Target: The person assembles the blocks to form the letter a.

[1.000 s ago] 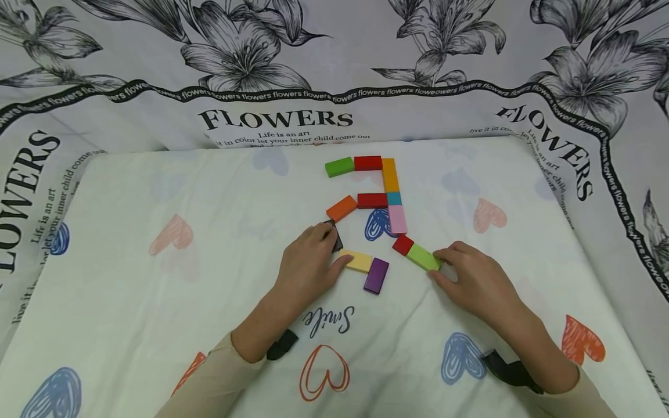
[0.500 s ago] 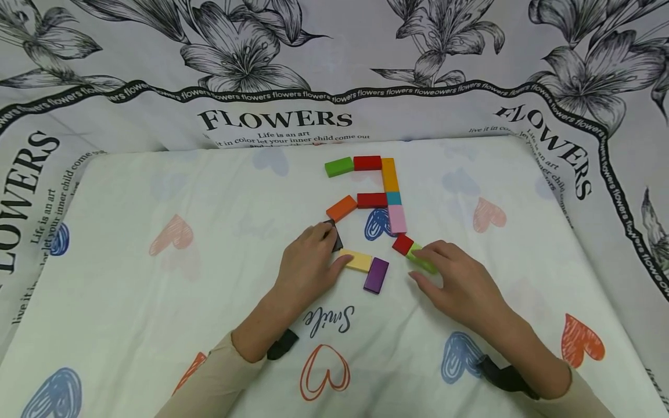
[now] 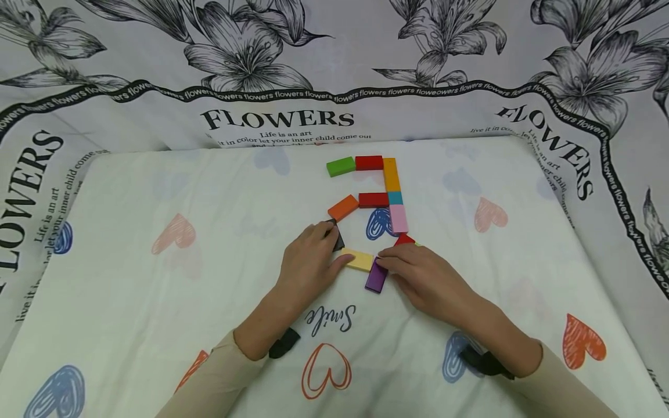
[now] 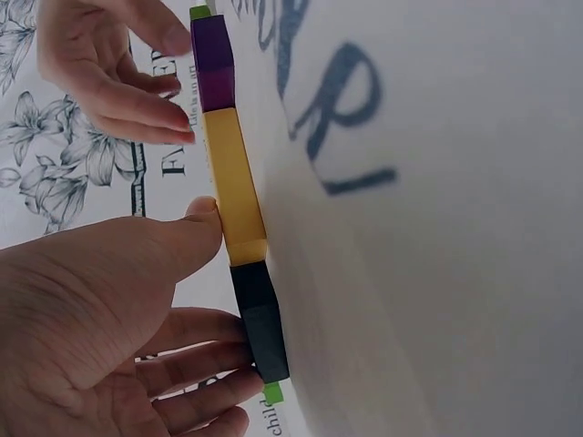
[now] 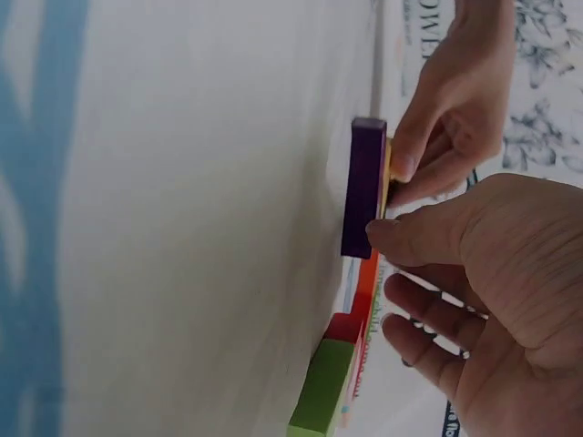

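My left hand (image 3: pixel 310 255) lies at the left of a row of coloured blocks. Its fingertips touch the black block (image 4: pixel 261 323), while the thumb rests against the yellow block (image 4: pixel 234 177). At the yellow one's right end, the purple block (image 3: pixel 375 281) slants toward me. My right hand (image 3: pixel 434 284) reaches over to it with loosely bent fingers, the thumb at its edge in the right wrist view. Beneath and behind this hand are a small red block (image 3: pixel 403 238) and a light green block (image 5: pixel 321 387), mostly hidden in the head view.
Farther back, the row continues with an orange block (image 3: pixel 343 208), a red block (image 3: pixel 373 200), a blue block (image 3: pixel 395 198), a pink block (image 3: pixel 399 219) and an amber block (image 3: pixel 391 174). Another red block (image 3: pixel 369 162) and a green block (image 3: pixel 341 166) end it. Beneath lies a heart-printed cloth (image 3: pixel 235 313).
My right hand has left the light green block and moved left to the purple block. My left hand has stayed at the black and yellow blocks.
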The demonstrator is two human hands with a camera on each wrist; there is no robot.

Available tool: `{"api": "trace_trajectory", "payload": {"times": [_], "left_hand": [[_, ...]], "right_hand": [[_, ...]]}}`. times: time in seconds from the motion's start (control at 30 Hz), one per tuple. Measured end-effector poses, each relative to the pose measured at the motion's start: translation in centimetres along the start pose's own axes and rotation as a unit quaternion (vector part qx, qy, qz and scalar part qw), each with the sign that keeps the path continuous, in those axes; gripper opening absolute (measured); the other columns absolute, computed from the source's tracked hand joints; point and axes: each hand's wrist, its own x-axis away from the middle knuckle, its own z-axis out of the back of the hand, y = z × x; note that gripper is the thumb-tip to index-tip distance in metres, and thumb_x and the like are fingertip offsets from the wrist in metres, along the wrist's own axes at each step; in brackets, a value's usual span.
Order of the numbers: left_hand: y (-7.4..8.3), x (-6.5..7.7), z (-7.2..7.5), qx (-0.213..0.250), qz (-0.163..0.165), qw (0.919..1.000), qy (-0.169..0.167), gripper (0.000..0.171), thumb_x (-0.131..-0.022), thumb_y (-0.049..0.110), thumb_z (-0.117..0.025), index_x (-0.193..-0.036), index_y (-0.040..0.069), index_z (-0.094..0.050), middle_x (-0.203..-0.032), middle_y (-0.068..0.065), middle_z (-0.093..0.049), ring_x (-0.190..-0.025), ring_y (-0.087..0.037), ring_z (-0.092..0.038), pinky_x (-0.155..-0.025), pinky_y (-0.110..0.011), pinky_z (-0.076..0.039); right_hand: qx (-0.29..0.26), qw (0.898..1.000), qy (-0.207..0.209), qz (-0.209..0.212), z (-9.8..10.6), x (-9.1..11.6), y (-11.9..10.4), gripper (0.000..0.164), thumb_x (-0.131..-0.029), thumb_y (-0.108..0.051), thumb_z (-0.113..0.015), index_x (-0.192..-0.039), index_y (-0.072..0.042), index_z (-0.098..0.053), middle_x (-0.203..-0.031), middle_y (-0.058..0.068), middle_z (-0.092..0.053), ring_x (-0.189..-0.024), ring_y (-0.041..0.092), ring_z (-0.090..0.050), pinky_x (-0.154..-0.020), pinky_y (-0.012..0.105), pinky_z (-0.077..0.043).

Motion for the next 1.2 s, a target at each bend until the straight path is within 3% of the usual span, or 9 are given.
{"api": "trace_trajectory", "payload": {"times": [0.3,0.53,0.87,1.2], "left_hand": [[-0.1,0.2,0.2,0.0,-0.008,0.9999,0.009,0.065,-0.093,0.05,-0.078,-0.138,0.005,-0.067,-0.138,-0.013,-0.066,-0.115,-0.027,-0.066,-0.095,-0.038,-0.063],[-0.1,0.1,0.2,-0.008,-0.013,0.9999,0.001,0.062,-0.094,0.05,-0.077,-0.138,0.007,-0.068,-0.139,-0.012,-0.064,-0.122,-0.026,-0.063,-0.101,-0.037,-0.061],[-0.2,0.1,0.2,-0.008,-0.006,0.9999,-0.012,0.062,-0.095,0.049,-0.076,-0.141,0.008,-0.067,-0.143,-0.012,-0.062,-0.128,-0.028,-0.061,-0.106,-0.039,-0.059],[-0.3,0.1,0.3,0.007,-0.003,0.9996,-0.026,0.062,-0.096,0.048,-0.075,-0.143,0.008,-0.066,-0.146,-0.013,-0.061,-0.133,-0.029,-0.06,-0.108,-0.04,-0.058]], "right_hand": [[0.011,0.999,-0.02,0.032,-0.2,-0.6,0.5,0.038,-0.091,-0.013,-0.083,-0.128,-0.012,-0.076,-0.13,0.002,-0.075,-0.123,0.022,-0.07,-0.106,0.042,-0.059],[0.03,0.999,-0.014,0.043,0.1,-0.4,0.9,0.039,-0.089,-0.014,-0.086,-0.126,-0.014,-0.078,-0.123,0.002,-0.076,-0.117,0.022,-0.071,-0.104,0.042,-0.059],[0.059,0.995,-0.037,0.068,0.6,-1.2,1.1,0.035,-0.084,-0.015,-0.09,-0.118,-0.014,-0.08,-0.112,0.001,-0.074,-0.104,0.019,-0.071,-0.095,0.036,-0.062],[0.071,0.994,-0.051,0.065,1.4,-1.1,1.9,0.034,-0.084,-0.012,-0.09,-0.116,-0.013,-0.079,-0.112,0.003,-0.074,-0.109,0.022,-0.07,-0.101,0.042,-0.061]]}}
